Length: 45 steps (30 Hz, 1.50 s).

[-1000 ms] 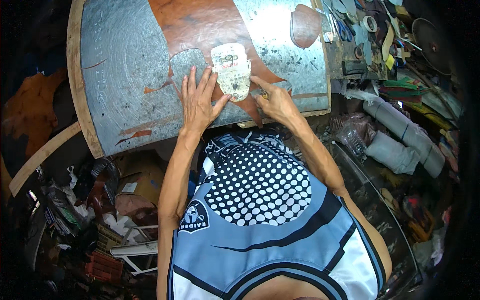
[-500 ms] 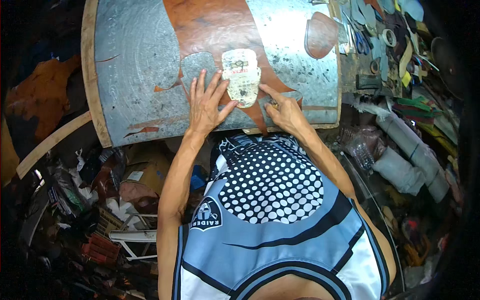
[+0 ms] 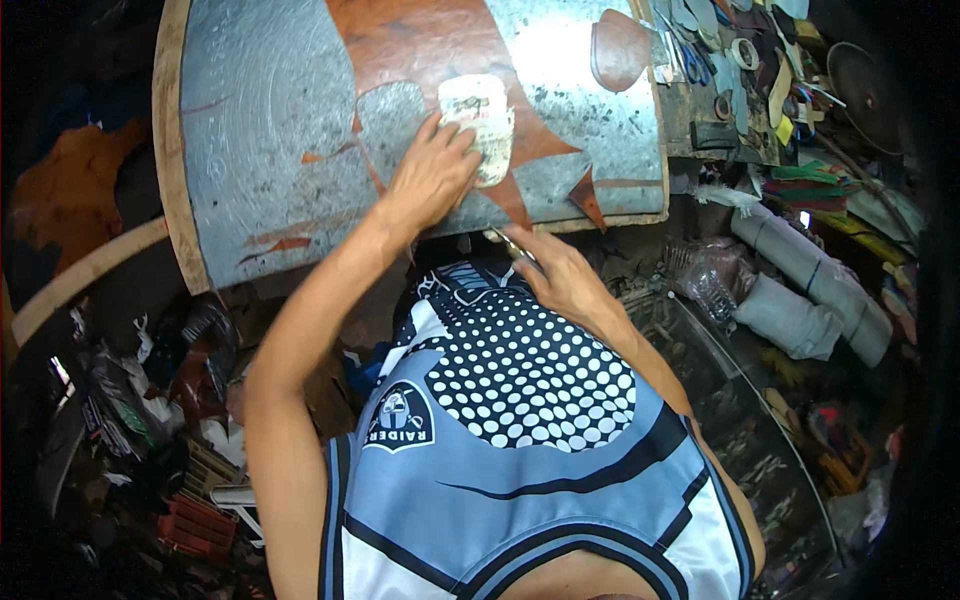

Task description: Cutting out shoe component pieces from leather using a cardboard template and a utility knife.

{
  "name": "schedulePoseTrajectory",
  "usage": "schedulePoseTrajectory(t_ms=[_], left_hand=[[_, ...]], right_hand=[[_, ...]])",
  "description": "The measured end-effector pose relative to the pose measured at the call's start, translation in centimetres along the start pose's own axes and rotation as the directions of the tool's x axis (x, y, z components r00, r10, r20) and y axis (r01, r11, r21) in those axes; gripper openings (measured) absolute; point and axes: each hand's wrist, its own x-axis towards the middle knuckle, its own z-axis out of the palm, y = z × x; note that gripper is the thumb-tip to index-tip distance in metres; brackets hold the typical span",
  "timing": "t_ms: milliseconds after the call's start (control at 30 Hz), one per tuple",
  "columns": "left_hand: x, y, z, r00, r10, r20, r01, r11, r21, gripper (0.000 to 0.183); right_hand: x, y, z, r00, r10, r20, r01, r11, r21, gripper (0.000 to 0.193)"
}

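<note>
On the curved grey metal work surface [image 3: 260, 130] lies a sheet of brown leather [image 3: 410, 45] with a rounded cut-out at its lower left. A pale, worn, sole-like template [image 3: 478, 95] rests on the leather. My left hand [image 3: 432, 178] lies over the template's left edge, fingertips on it; its thumb is partly hidden. Just off the surface's near edge, my right hand [image 3: 562, 275] is closed round a small knife [image 3: 508, 241], its metal tip pointing up and left. A narrow point of leather [image 3: 508, 200] runs down below the template.
A pointed leather scrap [image 3: 588, 200] lies at the near right, and a rounded brown leather piece [image 3: 620, 50] at the far right. Scissors [image 3: 692, 65] and a tape roll [image 3: 744, 53] are on the bench beyond. Grey rolls [image 3: 805, 265] stand right; a wooden strip [image 3: 85, 280] juts out left.
My right hand has drawn back from beside the template to past the near edge, with the knife. My left hand has turned and moved up onto the template. The right-hand scrap now lies apart.
</note>
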Motion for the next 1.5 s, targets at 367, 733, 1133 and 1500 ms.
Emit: schedulePoseTrajectory(t_ms=[367, 733, 1133, 1500], left_hand=[[11.2, -3.5, -3.8, 0.603, -0.112, 0.789, 0.458, 0.859, -0.228, 0.101], [11.4, -2.9, -4.7, 0.518, 0.039, 0.855, 0.247, 0.950, -0.193, 0.098], [10.4, -3.2, -1.3, 0.586, -0.079, 0.807, 0.338, 0.928, -0.155, 0.097], [8.6, -0.4, -5.3, 0.743, -0.108, 0.661, 0.203, 0.977, -0.069, 0.093]], right_hand=[[14.3, 0.2, 5.2, 0.980, 0.065, -0.188, -0.131, 0.921, -0.367, 0.034], [15.0, 0.9, 6.3, 0.907, -0.199, -0.372, 0.008, 0.890, -0.456, 0.033], [13.3, 0.3, 5.4, 0.939, -0.079, -0.336, -0.054, 0.928, -0.369, 0.029], [9.2, -0.3, 3.6, 0.966, 0.064, -0.251, -0.128, 0.959, -0.251, 0.031]])
